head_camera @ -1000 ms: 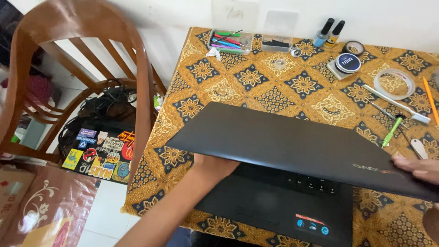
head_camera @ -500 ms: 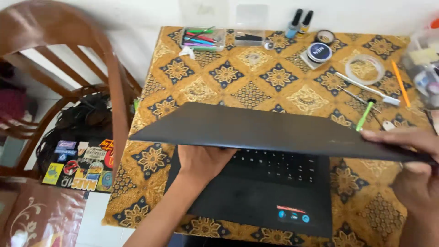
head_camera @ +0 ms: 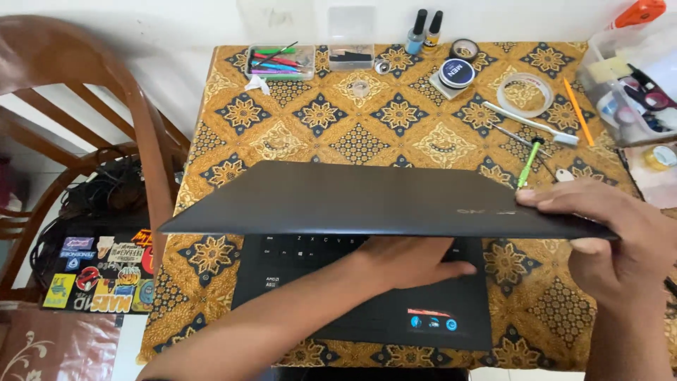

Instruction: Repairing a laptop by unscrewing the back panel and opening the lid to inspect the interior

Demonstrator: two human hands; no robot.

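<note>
The left hand lies flat on the laptop, fingers stretched out and close together, pressing on the dark part just below the keys. The laptop sits on the near edge of the table, half shut. The right hand pinches the right corner of the lid — thumb under, fingers on top. The lid looks thin, stiff and smooth, so it may slip; holding it by the edge seems best, since the hinge may be easy to break. Past the fingertips lie a green screwdriver, a tape roll and a tray of tools.
</note>
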